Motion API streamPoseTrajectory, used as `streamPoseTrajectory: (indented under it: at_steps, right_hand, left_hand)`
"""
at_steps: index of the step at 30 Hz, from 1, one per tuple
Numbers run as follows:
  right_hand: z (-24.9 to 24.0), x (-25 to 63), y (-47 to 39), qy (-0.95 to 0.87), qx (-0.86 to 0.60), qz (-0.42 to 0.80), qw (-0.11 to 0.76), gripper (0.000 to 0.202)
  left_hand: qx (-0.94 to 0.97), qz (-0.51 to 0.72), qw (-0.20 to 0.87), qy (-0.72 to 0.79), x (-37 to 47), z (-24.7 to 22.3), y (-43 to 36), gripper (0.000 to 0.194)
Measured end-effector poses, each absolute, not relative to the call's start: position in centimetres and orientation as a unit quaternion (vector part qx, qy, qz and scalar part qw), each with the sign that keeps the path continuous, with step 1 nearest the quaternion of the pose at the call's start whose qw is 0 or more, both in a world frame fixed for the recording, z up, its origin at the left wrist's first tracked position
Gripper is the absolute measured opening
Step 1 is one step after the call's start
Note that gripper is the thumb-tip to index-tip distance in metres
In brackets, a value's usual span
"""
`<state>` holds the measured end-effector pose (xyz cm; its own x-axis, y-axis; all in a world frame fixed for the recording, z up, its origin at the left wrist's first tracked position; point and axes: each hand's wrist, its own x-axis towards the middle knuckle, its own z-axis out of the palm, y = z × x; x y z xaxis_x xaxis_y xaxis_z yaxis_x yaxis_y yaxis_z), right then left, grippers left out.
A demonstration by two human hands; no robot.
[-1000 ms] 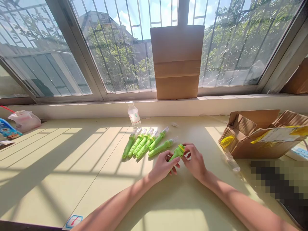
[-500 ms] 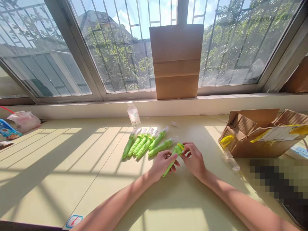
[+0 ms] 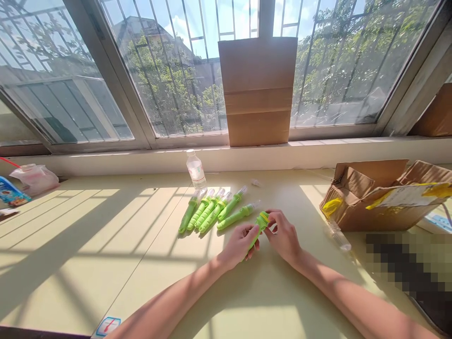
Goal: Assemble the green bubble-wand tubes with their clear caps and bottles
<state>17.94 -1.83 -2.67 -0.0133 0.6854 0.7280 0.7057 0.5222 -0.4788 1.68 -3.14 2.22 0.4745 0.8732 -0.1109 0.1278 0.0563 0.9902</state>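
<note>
My left hand (image 3: 240,244) is wrapped round the lower part of a green flute-shaped plastic tube (image 3: 260,223), which tilts up to the right. At its upper end is a yellow ring (image 3: 263,215). My right hand (image 3: 284,236) has its thumb and fingers closed at that end; whatever lies between the fingertips is mostly hidden. Just left of my hands, several similar green tubes (image 3: 212,214) with clear caps lie on the table. The nearest one, a green tube (image 3: 237,216), points its clear cap toward my right hand.
Behind the tubes stands a clear water bottle (image 3: 196,172). A small clear piece (image 3: 255,182) lies right of it. An open cardboard box (image 3: 381,207) is at the right, with a clear plastic piece (image 3: 341,238) before it. A cardboard sheet (image 3: 259,94) leans on the window.
The held tube has turned slightly in my hands, and its lower end is now mostly covered by my left hand. My right fingers stay at the yellow-ringed end. The other tubes have not moved.
</note>
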Motion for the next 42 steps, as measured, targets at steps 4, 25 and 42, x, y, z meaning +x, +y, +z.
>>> streamPoseTrajectory:
  at_steps: [4,25,42]
  right_hand:
    - [-2.42,17.94,-1.98,-0.710,-0.483,-0.021,0.511,0.012]
    - [-2.40,17.94,-2.18,-0.711,-0.473,-0.009,0.520,0.012]
    - [-1.99,17.88,-2.29,-0.716,-0.463,-0.002,0.522,0.006]
  left_hand:
    - [0.595,0.310,0.618,0.410,1.78,2.37,-3.20,0.045]
    - [0.566,0.331,0.634,0.410,2.00,2.20,-3.15,0.040]
    - [0.571,0.315,0.632,0.419,1.94,2.21,-3.37,0.040]
